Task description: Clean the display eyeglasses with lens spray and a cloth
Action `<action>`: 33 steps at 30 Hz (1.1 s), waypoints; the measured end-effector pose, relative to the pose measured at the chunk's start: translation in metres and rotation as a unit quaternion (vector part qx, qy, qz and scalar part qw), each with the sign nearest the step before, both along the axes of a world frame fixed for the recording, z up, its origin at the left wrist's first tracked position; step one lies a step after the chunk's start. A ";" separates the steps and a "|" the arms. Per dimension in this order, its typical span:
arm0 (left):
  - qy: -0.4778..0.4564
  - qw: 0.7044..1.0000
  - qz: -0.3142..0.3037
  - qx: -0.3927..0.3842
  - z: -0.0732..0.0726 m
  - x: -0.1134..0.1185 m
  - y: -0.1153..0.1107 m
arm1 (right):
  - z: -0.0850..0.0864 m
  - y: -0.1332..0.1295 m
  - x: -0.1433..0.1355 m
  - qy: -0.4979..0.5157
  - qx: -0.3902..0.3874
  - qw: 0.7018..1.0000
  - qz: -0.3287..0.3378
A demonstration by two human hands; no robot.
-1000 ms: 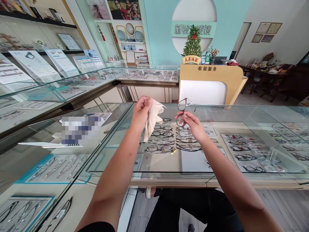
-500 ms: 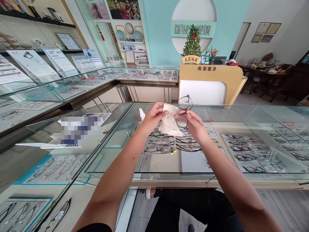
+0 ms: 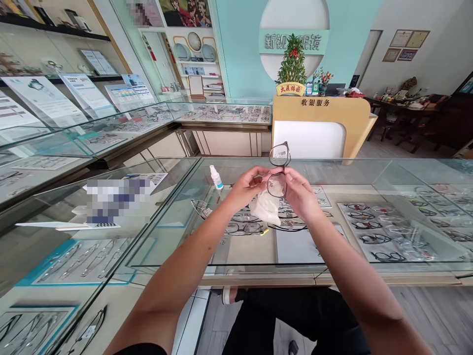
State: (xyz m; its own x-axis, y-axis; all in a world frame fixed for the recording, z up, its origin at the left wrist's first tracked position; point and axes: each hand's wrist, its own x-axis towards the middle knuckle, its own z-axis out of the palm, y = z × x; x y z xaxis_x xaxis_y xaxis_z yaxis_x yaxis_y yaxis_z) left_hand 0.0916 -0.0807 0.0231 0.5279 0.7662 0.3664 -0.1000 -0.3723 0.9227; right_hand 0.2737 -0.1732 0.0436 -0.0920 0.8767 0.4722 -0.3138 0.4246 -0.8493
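My right hand (image 3: 300,190) is closed on a pair of dark-rimmed eyeglasses (image 3: 280,168), gripping it near the bridge so that one lens is above the fingers and the other below. In my left hand (image 3: 249,185) is a white cleaning cloth (image 3: 266,208), which hangs down below the fingers. The cloth shows behind the lower lens; its exact contact with the lens I cannot make out. Both hands are above the glass display counter (image 3: 240,268). A small white spray bottle (image 3: 216,178) stands on the glass, left of my left hand.
Inside the counter lie rows of eyeglasses (image 3: 246,228) and, to the right, a tray with several more frames (image 3: 365,227). Papers (image 3: 114,197) lie on the left glass. Beyond stand a reception desk (image 3: 354,128) and a leafy plant (image 3: 292,61).
My left hand has moved right with the cloth, up against the lower lens of the eyeglasses. The spray bottle, partly hidden before, now shows fully. The right hand keeps its hold.
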 end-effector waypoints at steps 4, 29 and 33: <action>0.022 0.999 -0.046 -0.012 -0.002 0.003 -0.006 | 0.002 -0.001 0.003 0.006 0.007 0.999 -0.036; 0.094 0.995 0.008 0.040 0.005 -0.005 0.006 | 0.020 -0.003 0.036 0.034 0.083 0.969 -0.229; 0.259 0.938 0.006 0.232 0.003 -0.013 0.011 | 0.021 -0.004 0.038 0.053 0.095 0.969 -0.222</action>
